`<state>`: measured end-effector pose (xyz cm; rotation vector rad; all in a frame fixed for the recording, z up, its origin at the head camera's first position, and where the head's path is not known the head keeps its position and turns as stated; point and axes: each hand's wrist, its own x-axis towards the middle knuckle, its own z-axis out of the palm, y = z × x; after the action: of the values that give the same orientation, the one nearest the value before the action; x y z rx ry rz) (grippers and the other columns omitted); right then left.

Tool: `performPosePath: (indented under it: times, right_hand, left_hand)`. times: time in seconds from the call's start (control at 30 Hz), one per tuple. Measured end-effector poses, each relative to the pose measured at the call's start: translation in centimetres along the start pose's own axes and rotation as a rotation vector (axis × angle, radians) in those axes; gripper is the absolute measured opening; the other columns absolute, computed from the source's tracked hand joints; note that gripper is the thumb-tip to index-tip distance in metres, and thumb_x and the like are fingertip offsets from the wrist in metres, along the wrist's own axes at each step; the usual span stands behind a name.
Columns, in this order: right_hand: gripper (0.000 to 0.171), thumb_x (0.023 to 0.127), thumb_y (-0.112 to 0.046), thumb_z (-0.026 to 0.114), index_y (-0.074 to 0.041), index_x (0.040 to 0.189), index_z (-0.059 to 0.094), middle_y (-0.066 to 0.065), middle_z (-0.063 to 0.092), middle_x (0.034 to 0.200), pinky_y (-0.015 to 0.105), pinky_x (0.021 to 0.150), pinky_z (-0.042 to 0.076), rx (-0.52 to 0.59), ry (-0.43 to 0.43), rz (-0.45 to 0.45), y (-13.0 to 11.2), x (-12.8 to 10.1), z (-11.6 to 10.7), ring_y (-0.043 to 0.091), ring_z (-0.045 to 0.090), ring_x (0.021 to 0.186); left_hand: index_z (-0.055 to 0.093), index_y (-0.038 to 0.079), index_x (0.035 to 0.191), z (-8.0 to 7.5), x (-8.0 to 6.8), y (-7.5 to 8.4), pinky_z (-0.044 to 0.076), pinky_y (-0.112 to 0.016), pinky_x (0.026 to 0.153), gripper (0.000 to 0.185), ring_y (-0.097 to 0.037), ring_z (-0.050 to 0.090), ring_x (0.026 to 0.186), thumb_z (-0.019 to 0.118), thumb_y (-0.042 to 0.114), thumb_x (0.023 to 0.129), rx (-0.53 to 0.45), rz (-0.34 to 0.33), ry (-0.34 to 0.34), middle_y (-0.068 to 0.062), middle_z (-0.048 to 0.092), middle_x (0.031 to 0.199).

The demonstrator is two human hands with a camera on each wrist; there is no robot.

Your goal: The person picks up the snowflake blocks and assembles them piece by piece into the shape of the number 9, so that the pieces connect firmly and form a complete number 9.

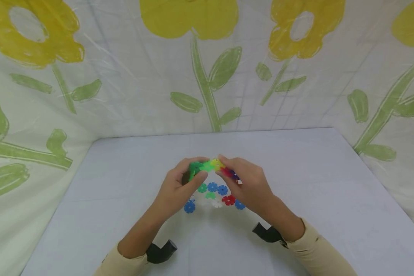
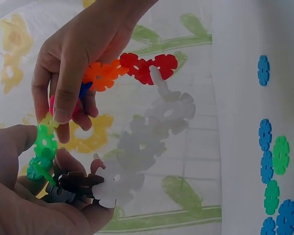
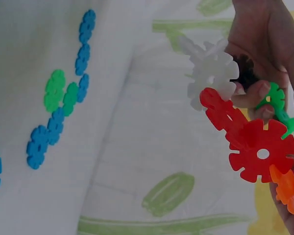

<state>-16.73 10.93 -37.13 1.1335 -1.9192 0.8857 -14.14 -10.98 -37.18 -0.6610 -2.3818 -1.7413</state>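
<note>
A ring-like chain of plastic snowflake discs (image 1: 210, 165) is held above the table between both hands. My left hand (image 1: 197, 169) pinches its green end (image 2: 44, 144), with dark and white discs (image 2: 115, 183) lying against the palm. My right hand (image 1: 226, 167) pinches the yellow, pink and orange discs (image 2: 100, 76). From there red discs (image 2: 152, 66) and white discs (image 2: 157, 127) loop round to the left hand. In the right wrist view the big red disc (image 3: 262, 149) and a white disc (image 3: 213, 73) hang in front of the left hand's fingers (image 3: 257, 93).
Loose discs lie on the pale table (image 1: 124, 214) under the hands: a blue one (image 1: 189, 207), a red one (image 1: 229, 199), green (image 1: 202, 188), blue (image 1: 212, 186) and white ones. A flower-printed plastic sheet (image 1: 207, 76) walls in the table's back and sides.
</note>
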Motion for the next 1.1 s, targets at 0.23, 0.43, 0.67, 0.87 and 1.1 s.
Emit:
performPosePath:
  times: [0.23,0.43,0.67,0.87,1.1]
  right_hand:
    - [0.046,0.103,-0.034,0.056,0.009,0.115,0.065,0.017,0.072,0.094,0.030,0.062,0.059,0.061,0.015,0.025,0.2,-0.3,0.9,0.025,0.072,0.077]
    - [0.033,0.096,-0.022,0.070,0.004,0.114,0.061,0.012,0.070,0.100,0.028,0.072,0.059,0.212,-0.076,0.153,0.1,-0.4,1.4,0.020,0.071,0.086]
    - [0.027,0.090,-0.005,0.074,-0.009,0.113,0.063,-0.004,0.070,0.101,0.037,0.088,0.056,0.368,-0.213,0.365,0.4,-0.8,1.3,0.012,0.064,0.092]
    - [0.018,0.091,-0.003,0.073,-0.009,0.105,0.066,-0.002,0.068,0.098,0.040,0.091,0.055,0.525,-0.267,0.457,1.2,-0.8,1.3,0.016,0.066,0.092]
    - [0.012,0.093,-0.001,0.070,-0.006,0.103,0.069,0.004,0.070,0.097,0.040,0.086,0.057,0.699,-0.410,0.479,2.0,-1.0,1.8,0.018,0.068,0.091]
  left_hand:
    - [0.060,0.014,0.135,-0.6,0.2,0.1,0.051,-0.025,0.063,0.035,-0.022,0.057,0.079,0.061,0.021,0.101,0.000,-0.058,-0.064,-0.003,0.062,0.102]
    - [0.057,0.017,0.135,-1.8,0.4,0.0,0.055,-0.030,0.067,0.042,-0.022,0.059,0.078,0.070,0.022,0.096,0.065,-0.078,-0.068,-0.003,0.059,0.103]
    - [0.059,0.012,0.126,-3.0,0.4,-0.1,0.057,-0.030,0.072,0.042,-0.017,0.064,0.082,0.078,0.013,0.088,0.107,-0.019,-0.040,-0.003,0.062,0.110]
    - [0.068,0.011,0.118,-3.4,0.5,-0.3,0.056,-0.029,0.070,0.030,-0.015,0.063,0.079,0.077,0.011,0.089,0.130,0.039,-0.054,0.001,0.066,0.106]
    - [0.074,0.016,0.109,-3.6,0.6,-0.8,0.055,-0.028,0.065,0.020,-0.013,0.060,0.074,0.076,0.009,0.090,0.197,0.091,-0.048,0.007,0.068,0.102]
